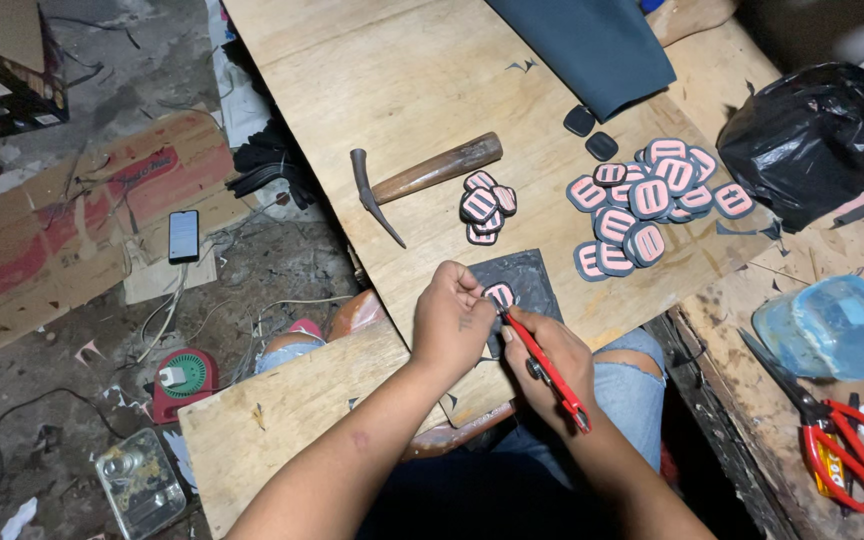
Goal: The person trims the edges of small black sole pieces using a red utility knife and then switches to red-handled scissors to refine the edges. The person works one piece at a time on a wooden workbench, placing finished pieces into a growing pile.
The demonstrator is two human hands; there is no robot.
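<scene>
Your left hand (449,318) pinches a small pink and black patch (499,294), its grip closed on it. The patch lies on a dark mat (530,278) at the near edge of the wooden desk (392,80). Your right hand (552,365) has its grip tight around a red knife (550,372), with the tip at the patch.

Just past the mat sits a small stack of patches (485,207), and beside it a hammer (420,180) with a wooden handle. To the right is a big pile of patches (647,205), then a black plastic bag (802,140). A dark cloth (592,45) lies at the far end. Red scissors (847,450) and a clear blue tub (832,328) rest on a rougher board on the right.

Below on the left, the floor (282,260) is grey and dirty, with cardboard (72,210), a phone (183,235) and wires.
</scene>
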